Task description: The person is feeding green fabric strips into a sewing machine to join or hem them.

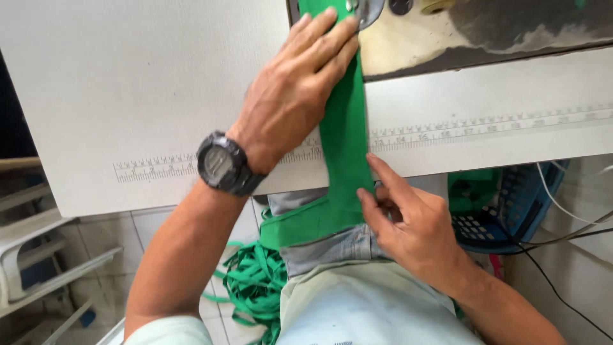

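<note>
A long green fabric strip (pixel 345 128) runs from my lap up over the edge of the white sewing table (pixel 128 96) to the machine's presser foot (pixel 364 9) at the top. My left hand (pixel 300 83), with a black wristwatch on its wrist, lies flat on the strip's upper part, fingertips close to the presser foot. My right hand (pixel 402 217) pinches the strip's right edge just below the table's front edge, thumb and forefinger on the cloth.
A printed ruler scale (pixel 485 124) runs along the table's front. A pile of green strips (pixel 255 287) lies on the tiled floor by my knees. A blue plastic basket (pixel 511 204) stands at the right, with black and white cables beside it. White plastic furniture stands at the left.
</note>
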